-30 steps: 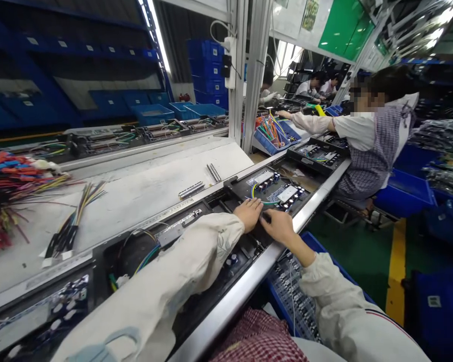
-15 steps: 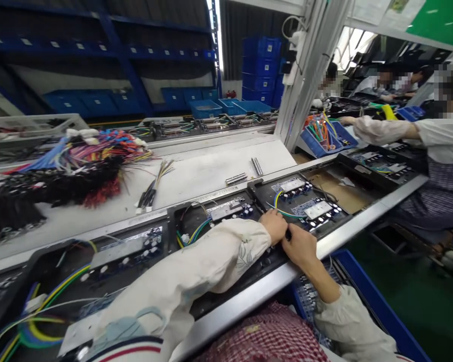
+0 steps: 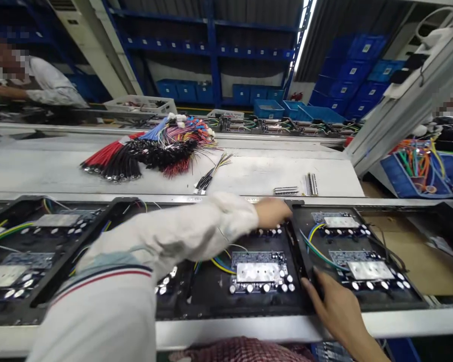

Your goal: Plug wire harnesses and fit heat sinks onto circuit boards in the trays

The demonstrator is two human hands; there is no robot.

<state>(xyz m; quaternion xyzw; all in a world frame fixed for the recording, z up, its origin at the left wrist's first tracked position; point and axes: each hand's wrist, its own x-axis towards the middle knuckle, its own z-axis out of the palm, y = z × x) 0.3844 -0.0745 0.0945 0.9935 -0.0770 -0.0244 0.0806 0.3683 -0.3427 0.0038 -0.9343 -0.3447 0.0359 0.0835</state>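
A black casing (image 3: 249, 302) lies in front of me, holding a circuit board with a silver plate (image 3: 258, 272), round white-topped capacitors and yellow, green and blue wires. At its far right corner is my left hand (image 3: 274, 213), smeared by motion, its fingers not readable. My right hand (image 3: 337, 304) is closed at the near end of the walls between this casing and the right-hand casing (image 3: 305, 229), thumb and fingers on either side of a black edge. My left sleeve covers part of the boards.
More casings (image 3: 45, 291) line the rail to the left. Wire bundles (image 3: 166, 151), a few loose cables (image 3: 213, 173) and metal pin strips (image 3: 311, 184) lie on the white bench. A metal post (image 3: 407, 95) and a blue bin (image 3: 419, 173) stand right. A co-worker (image 3: 41, 83) is at far left.
My view has swung left. My hands, close together before, are now apart: the left at the casing's far corner, the right near its front edge.
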